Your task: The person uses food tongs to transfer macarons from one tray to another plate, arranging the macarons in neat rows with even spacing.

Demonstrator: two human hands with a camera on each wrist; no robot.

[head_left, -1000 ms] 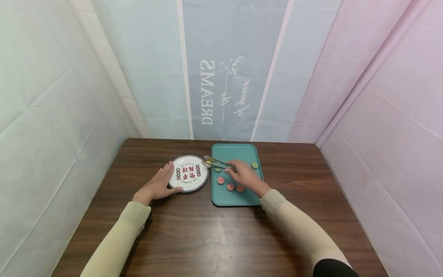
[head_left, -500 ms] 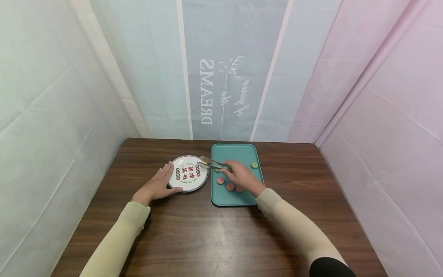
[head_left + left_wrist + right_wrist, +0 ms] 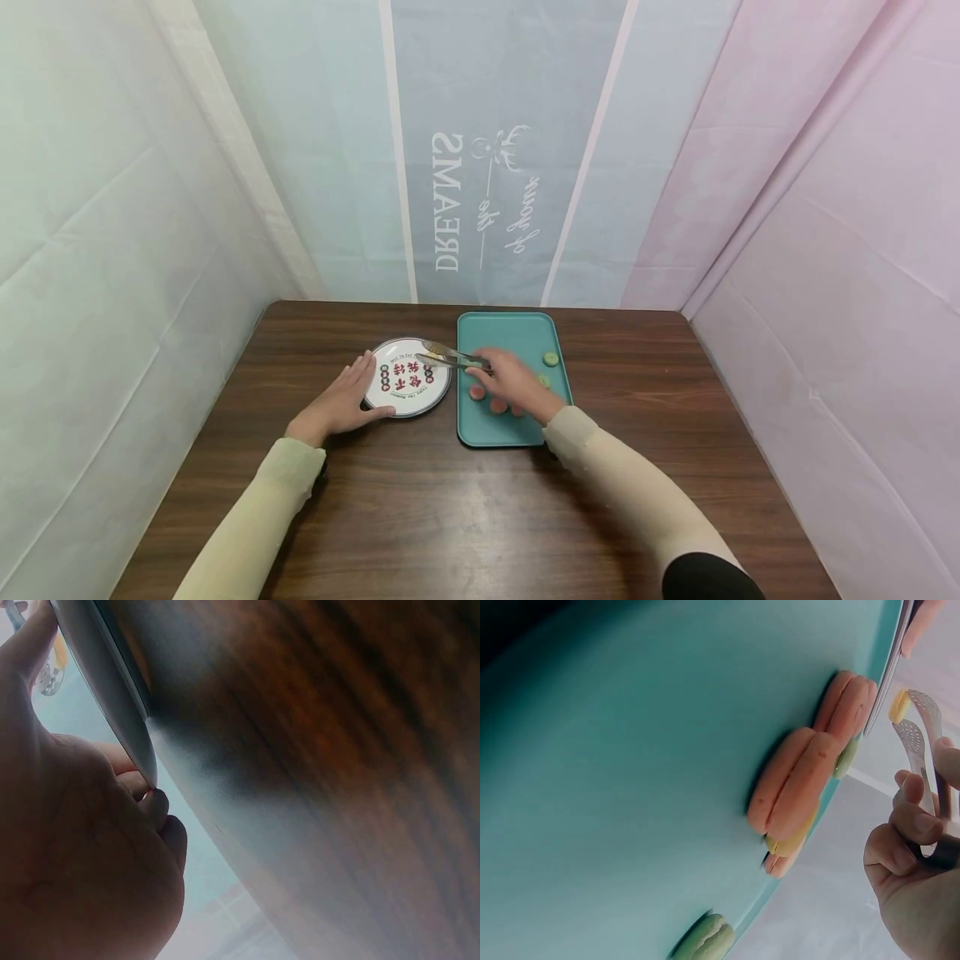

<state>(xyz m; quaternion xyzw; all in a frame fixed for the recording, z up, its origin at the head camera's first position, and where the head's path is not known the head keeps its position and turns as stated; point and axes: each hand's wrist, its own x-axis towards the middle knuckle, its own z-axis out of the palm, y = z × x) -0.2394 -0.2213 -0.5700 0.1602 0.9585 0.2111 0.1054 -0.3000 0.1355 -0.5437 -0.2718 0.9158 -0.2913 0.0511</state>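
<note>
My right hand (image 3: 513, 379) grips a pair of metal tongs (image 3: 455, 353), whose perforated ends pinch a yellow macaron (image 3: 900, 706). In the head view the tong ends are over the white plate (image 3: 405, 401), at its upper right. Whether the macaron touches the plate cannot be told. My left hand (image 3: 341, 403) lies against the plate's left rim, thumb and fingers spread; the left wrist view shows fingertips (image 3: 174, 838) at the rim. Below my right hand is a teal tray (image 3: 480, 433) with pink macarons (image 3: 477, 392), a green macaron (image 3: 551, 359) and another yellow macaron (image 3: 791, 838).
Plate and tray stand close together near the far edge of a dark wooden table (image 3: 472, 517). A printed cloth backdrop (image 3: 510, 100) rises behind it. Pale cloth walls (image 3: 840, 275) flank both sides. Red and green lettering covers the plate.
My right hand has moved left with the tongs, carrying the yellow macaron from the tray's left edge to over the plate. My left hand and the plate have stayed in place.
</note>
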